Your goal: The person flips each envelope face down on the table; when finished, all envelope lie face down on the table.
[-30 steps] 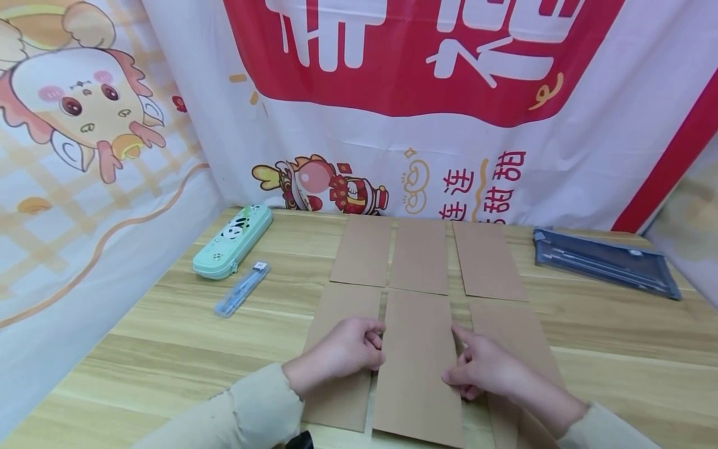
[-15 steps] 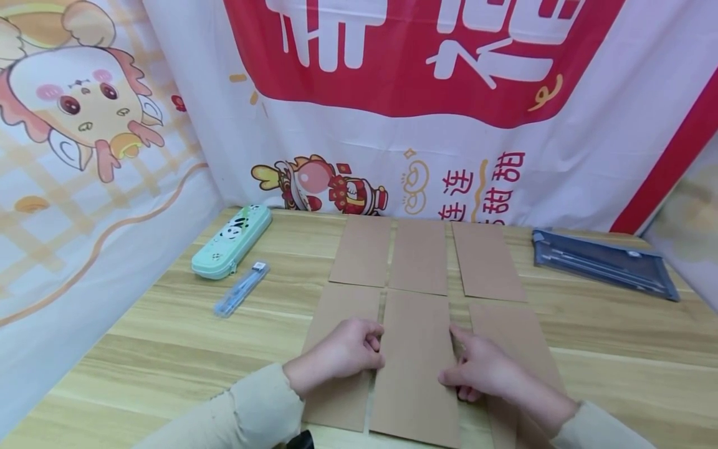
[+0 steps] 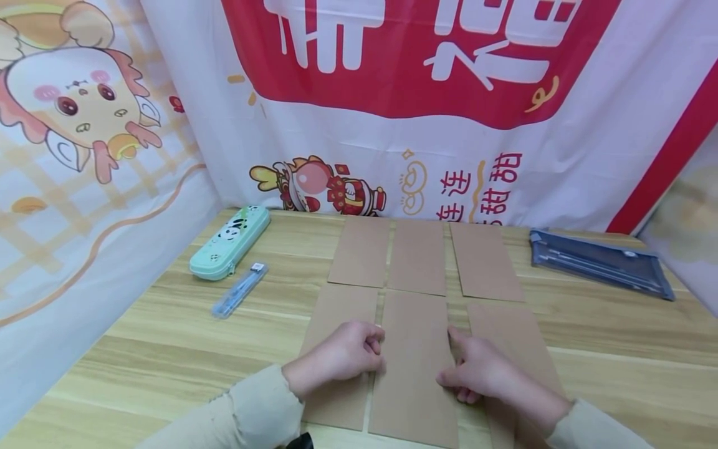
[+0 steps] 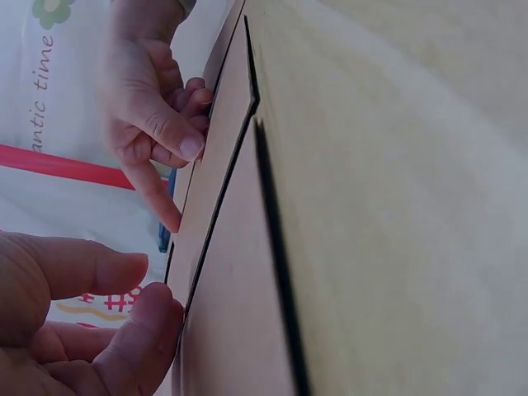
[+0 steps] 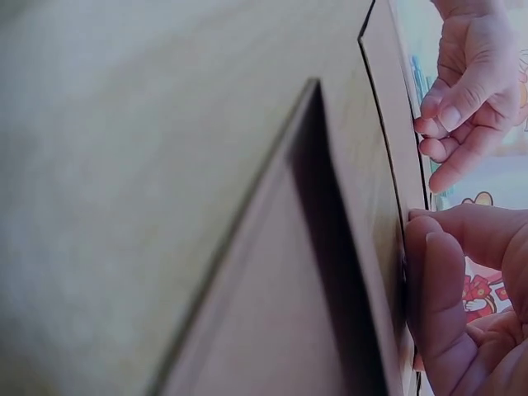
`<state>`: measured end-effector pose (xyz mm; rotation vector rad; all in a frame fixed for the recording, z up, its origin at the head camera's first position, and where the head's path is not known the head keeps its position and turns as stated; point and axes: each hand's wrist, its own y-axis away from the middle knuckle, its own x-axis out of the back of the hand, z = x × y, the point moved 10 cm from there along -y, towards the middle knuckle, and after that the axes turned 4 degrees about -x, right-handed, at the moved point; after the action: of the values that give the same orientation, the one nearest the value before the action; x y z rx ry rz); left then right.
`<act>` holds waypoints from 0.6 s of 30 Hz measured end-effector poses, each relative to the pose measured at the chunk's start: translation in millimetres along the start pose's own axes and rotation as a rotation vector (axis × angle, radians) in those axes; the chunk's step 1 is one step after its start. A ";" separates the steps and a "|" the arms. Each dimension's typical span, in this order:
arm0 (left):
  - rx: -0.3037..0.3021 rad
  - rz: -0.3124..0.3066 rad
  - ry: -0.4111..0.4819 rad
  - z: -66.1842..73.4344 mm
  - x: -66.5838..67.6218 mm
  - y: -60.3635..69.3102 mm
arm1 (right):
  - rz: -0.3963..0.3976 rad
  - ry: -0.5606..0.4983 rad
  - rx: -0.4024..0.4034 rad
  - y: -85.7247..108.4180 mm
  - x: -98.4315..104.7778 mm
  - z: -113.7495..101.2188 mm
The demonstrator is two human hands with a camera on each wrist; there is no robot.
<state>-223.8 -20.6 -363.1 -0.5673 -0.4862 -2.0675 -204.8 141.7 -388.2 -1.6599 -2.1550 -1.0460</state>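
A tan cardboard rectangle [image 3: 415, 368] lies flat in the middle of the front row, between my two hands in the head view. My left hand [image 3: 344, 352] is at its left edge, over the neighbouring front-left cardboard piece [image 3: 339, 305]; in the left wrist view its thumb and forefinger are apart. My right hand [image 3: 482, 368] touches the rectangle's right edge with forefinger and thumb, which are spaced along it. Beneath the right wrist is the front-right cardboard piece [image 3: 513, 327], and in the right wrist view a nearby cardboard corner [image 5: 289, 272] stands slightly raised.
Three more cardboard pieces, left [image 3: 359, 249], centre [image 3: 417, 255] and right [image 3: 488, 259], form a back row. A mint panda pencil case [image 3: 231, 243] and a clear blue slim case [image 3: 241, 290] lie left. A dark zip pouch [image 3: 600, 265] is back right, before the printed curtain [image 3: 336, 131].
The front middle cardboard has slid very slightly left, with my right hand's thumb and forefinger following its edge. My left hand has barely moved. The view has shifted a little.
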 end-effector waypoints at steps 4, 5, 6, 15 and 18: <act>-0.008 -0.007 0.005 1.8 -0.6 0.8 | -0.029 -0.036 0.042 2.5 -0.1 -1.5; -0.010 -0.009 0.008 2.4 -0.5 1.0 | -0.042 -0.056 0.058 4.2 0.7 -2.2; -0.013 -0.010 0.010 3.0 0.0 1.1 | -0.055 -0.074 0.085 6.6 2.5 -3.6; -0.125 0.043 0.150 20.2 10.5 -5.9 | -0.048 -0.192 0.236 26.2 50.9 -9.2; -0.140 0.047 0.248 26.3 6.4 -12.5 | -0.034 -0.190 0.198 29.1 65.7 4.3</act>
<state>-232.1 -4.4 -339.5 -0.3918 -0.1839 -2.1023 -199.2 196.9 -342.3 -1.6942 -2.3255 -0.6792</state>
